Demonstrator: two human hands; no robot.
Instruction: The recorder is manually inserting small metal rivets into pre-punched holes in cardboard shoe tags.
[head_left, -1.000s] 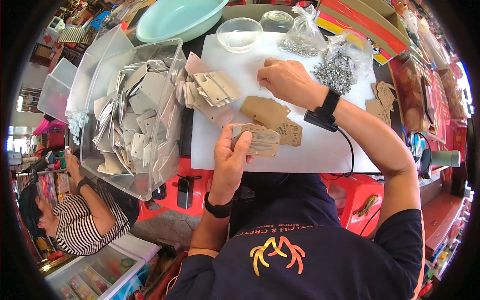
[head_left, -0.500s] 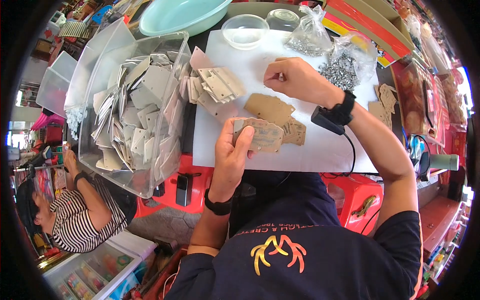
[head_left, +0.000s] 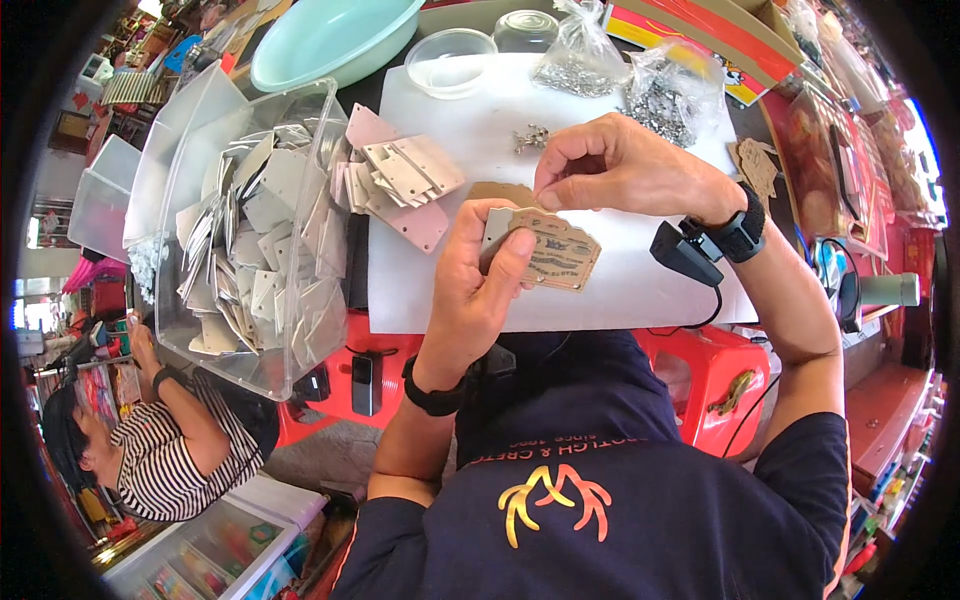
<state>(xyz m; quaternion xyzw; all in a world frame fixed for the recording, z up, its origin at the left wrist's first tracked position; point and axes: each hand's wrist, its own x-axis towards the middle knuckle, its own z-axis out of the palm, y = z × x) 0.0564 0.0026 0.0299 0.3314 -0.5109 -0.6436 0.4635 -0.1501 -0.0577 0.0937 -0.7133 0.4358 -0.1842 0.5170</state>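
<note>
My left hand [head_left: 475,285] is closed round a brown printed cardboard tag [head_left: 565,255] with a wavy edge, thumb on its face; a pale grey card edge shows beside it. My right hand [head_left: 635,170] pinches thumb and forefinger at the tag's upper edge; whatever is between the fingertips is too small to make out. Behind the hands, another brown card [head_left: 500,192] lies partly hidden on the white board [head_left: 420,290]. Just beyond my right fingers is a small heap of silvery metal pieces [head_left: 530,138]. Left of my left hand, pale cards with holes [head_left: 410,172] are stacked loosely.
A clear plastic bin [head_left: 275,378] full of pale cards stands at the left. Along the back are a pale blue basin [head_left: 330,50], a clear bowl [head_left: 450,62] and bags of metal pieces [head_left: 660,115]. More brown tags [head_left: 752,165] lie far right. Another person [head_left: 185,440] sits at the left.
My right hand has come down from above the board to the tag's upper edge, uncovering the metal heap. The tag is now tilted more. The view has shifted slightly.
</note>
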